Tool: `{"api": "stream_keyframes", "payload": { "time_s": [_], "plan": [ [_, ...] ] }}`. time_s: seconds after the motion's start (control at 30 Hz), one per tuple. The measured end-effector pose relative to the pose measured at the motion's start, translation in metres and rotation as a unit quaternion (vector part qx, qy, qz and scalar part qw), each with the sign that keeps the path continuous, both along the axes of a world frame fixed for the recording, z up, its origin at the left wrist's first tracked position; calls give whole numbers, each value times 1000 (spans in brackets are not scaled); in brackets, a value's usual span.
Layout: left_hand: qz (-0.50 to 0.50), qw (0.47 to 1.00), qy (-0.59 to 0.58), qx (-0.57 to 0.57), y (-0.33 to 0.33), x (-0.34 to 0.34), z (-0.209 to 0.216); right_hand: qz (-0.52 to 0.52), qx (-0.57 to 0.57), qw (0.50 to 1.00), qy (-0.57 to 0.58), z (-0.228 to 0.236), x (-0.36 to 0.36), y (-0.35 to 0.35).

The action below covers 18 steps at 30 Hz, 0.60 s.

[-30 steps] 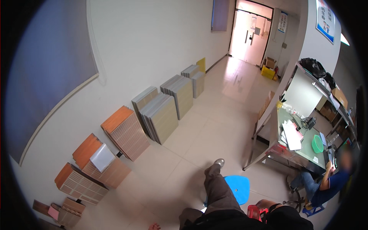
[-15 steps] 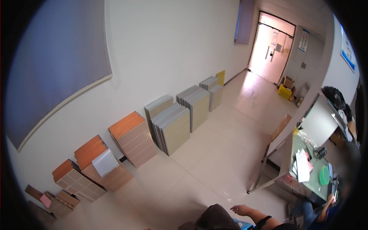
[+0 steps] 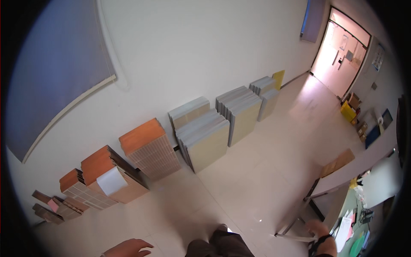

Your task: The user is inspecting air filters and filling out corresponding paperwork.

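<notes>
My left hand (image 3: pixel 132 247) comes in at the lower edge, over the pale tiled floor. Its fingers are apart and it holds nothing. At the lower right my right hand (image 3: pixel 317 228) is smeared by motion, with a dark band (image 3: pixel 321 242) around the wrist. It appears beside the metal legs of the desk, and its fingers cannot be made out. Between the hands my legs in dark trousers (image 3: pixel 218 245) show, one shoe forward on the floor.
Along the wall stand orange-topped tile stacks (image 3: pixel 152 150), one bearing a white sheet (image 3: pixel 112 181), and grey tile stacks (image 3: pixel 209 141). A desk (image 3: pixel 349 201) at the right carries papers and a green bowl (image 3: pixel 357 246). Glass doors (image 3: pixel 340 55) stand far off, near a yellow box (image 3: pixel 348 112).
The view has shifted, with the doors and desk now farther right. My left hand has come into view, and my right hand appears farther right and blurred. The seated person is out of view.
</notes>
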<state>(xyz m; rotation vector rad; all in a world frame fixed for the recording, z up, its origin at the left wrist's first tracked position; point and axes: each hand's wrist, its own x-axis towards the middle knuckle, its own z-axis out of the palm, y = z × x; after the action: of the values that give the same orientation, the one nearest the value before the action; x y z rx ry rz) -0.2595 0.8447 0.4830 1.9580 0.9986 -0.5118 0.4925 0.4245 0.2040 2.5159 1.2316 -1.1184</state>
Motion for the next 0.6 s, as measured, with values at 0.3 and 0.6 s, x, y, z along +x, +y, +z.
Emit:
{"api": "stream_keyframes", "payload": {
  "time_s": [0.3,0.6],
  "plan": [
    [-53,980,-186,-37,224,148,-33,212,266,904,-260,35,128,471],
    [616,722,-280,-146,376,199,-376,273,186,936,124,-4,-90,778]
  ]
}}
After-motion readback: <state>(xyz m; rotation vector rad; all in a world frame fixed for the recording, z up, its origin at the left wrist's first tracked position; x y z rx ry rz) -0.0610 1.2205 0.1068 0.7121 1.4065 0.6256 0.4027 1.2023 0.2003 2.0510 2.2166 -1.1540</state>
